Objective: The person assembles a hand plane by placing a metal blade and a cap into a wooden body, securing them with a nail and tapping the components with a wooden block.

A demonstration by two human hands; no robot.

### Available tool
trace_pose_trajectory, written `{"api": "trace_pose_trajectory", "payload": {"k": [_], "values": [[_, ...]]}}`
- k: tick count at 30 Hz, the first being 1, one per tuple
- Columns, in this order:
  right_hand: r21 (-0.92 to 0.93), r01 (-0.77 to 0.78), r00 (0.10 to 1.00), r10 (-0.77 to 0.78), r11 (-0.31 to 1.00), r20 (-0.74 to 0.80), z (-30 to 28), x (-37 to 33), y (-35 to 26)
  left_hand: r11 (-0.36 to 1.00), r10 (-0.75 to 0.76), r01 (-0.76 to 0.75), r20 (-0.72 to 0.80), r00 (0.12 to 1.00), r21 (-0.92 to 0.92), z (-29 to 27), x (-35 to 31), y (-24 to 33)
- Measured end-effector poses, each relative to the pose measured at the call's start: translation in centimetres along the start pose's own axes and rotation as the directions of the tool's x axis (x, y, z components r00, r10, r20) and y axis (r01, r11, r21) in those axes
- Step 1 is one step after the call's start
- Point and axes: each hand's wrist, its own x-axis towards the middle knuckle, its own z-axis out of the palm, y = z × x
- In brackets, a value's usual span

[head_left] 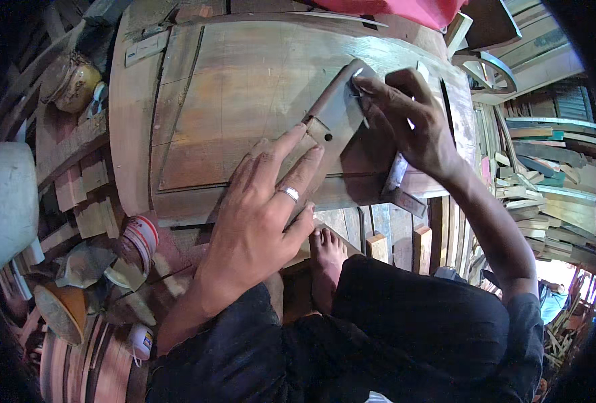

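1. Dark clothing (pixel 419 302), bottom centre.
2. Left hand (pixel 258 201), centre: spread wide, touching wood (pixel 340 101).
3. Wood, upper centre: long axis slants, far end pointing upper right.
4. Right hand (pixel 415 124), bunched there; cannot tell if holding.

The wooden tabletop (pixel 244 74) shows dark lines and worn brown patches. From its middle, a holed wooden piece (pixel 331 96) lies toward two o'clock, a pale flat strip (pixel 145 49) at ten, an angled bar (pixel 396 176) at four.
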Motion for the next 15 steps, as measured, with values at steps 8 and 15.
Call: {"api": "trace_pose_trajectory", "payload": {"k": [8,15], "values": [[-0.03,-0.064,0.998,0.064,0.997,0.0,-0.3,-0.7,0.0,1.0,0.006,-0.006,-0.018,1.0,0.013,-0.1,-0.3,0.1],[0.04,-0.117,0.993,0.116,0.992,0.021,0.2,-0.8,-1.1,0.999,0.025,-0.024,-0.013,1.0,0.045,-0.1,-0.2,-0.1]]}}
